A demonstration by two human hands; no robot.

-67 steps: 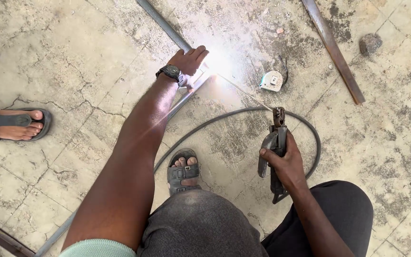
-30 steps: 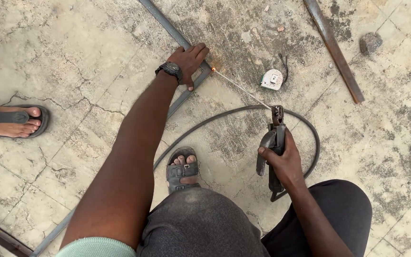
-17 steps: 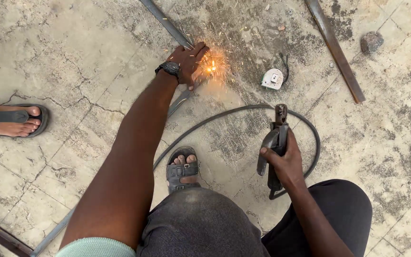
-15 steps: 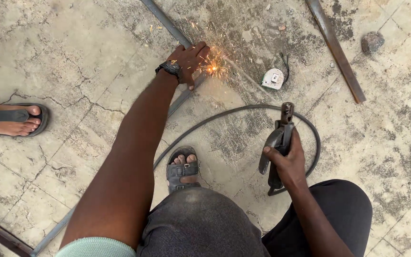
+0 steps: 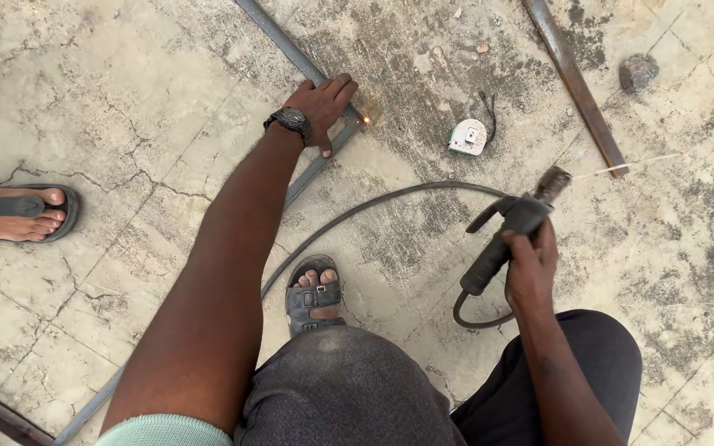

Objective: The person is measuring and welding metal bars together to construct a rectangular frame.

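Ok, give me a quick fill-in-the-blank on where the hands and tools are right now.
1. The left hand, with a black wristwatch above it, presses on the grey metal ____ lying on the concrete floor.
2. The right hand grips the dark electrode holder, whose thin welding rod points to the picture's ____.
3. The small white tape measure lies on the floor ____ the two hands.

Missing words: bars; right; between

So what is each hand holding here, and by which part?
Right hand grips the welding electrode holder by its handle; left hand presses on the metal bars.
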